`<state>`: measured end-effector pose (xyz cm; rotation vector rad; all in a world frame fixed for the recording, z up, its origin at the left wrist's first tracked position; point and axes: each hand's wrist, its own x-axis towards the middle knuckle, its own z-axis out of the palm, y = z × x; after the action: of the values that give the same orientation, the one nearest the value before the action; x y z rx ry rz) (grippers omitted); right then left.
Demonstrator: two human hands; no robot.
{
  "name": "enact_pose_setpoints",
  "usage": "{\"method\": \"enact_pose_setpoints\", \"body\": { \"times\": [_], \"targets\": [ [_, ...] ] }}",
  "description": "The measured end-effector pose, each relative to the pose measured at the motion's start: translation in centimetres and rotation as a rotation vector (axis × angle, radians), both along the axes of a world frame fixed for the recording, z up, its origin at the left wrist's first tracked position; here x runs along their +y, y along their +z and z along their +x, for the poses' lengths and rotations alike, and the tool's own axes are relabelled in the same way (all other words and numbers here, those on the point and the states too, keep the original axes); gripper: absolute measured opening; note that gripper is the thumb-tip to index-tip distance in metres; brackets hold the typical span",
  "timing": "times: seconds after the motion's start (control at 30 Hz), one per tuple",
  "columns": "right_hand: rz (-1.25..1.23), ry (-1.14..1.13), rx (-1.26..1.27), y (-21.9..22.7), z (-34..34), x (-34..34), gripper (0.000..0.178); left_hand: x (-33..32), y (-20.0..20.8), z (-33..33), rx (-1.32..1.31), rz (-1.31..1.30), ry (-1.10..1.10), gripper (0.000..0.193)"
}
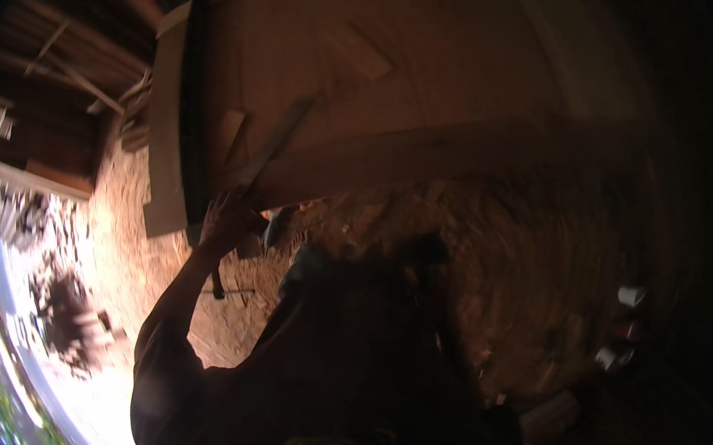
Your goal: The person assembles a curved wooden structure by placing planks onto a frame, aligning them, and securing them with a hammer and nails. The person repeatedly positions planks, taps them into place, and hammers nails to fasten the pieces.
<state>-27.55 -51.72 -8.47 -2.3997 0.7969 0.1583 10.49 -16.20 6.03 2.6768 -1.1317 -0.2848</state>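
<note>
**Left hand on the strip at the workpiece edge**

The left hand (229, 219) is raised from the lower middle of the view and closed around the near end of a long flat strip (275, 147) — a slat or blade, too dim to tell which. The strip runs up and to the right, lying across the face of a large wooden panel (410, 62) that fills the far centre. A dark rail (195, 99) runs along the panel's left edge, just beside the hand.

The right hand is not visible; the person's dark torso covers the lower centre.

Progress — judged from this view only: the strip is in place against the panel and gripped. No finished cut or fixing is visible.

Loose boards (66, 66) are stacked far left. The earth floor (123, 222) is sunlit on the left.
</note>
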Motion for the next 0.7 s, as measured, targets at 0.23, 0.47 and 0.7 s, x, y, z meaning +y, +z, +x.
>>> {"method": "enact_pose_setpoints", "body": {
  "times": [0.23,0.47,0.7],
  "targets": [
    [0.127,-0.705,0.097,-1.9,-15.0,5.9,0.043,-8.9,1.5,5.3,-0.008,-0.136,-0.089,0.047],
    [0.507,-1.312,-0.105,0.5,-16.7,5.6,0.025,-28.8,-7.7,17.3,-0.151,-0.414,0.259,0.06],
    [0.666,-1.637,-0.157,1.3,-14.9,1.9,0.018,-37.5,-16.2,24.4,0.31,-0.619,0.41,0.065]
  ]
}}
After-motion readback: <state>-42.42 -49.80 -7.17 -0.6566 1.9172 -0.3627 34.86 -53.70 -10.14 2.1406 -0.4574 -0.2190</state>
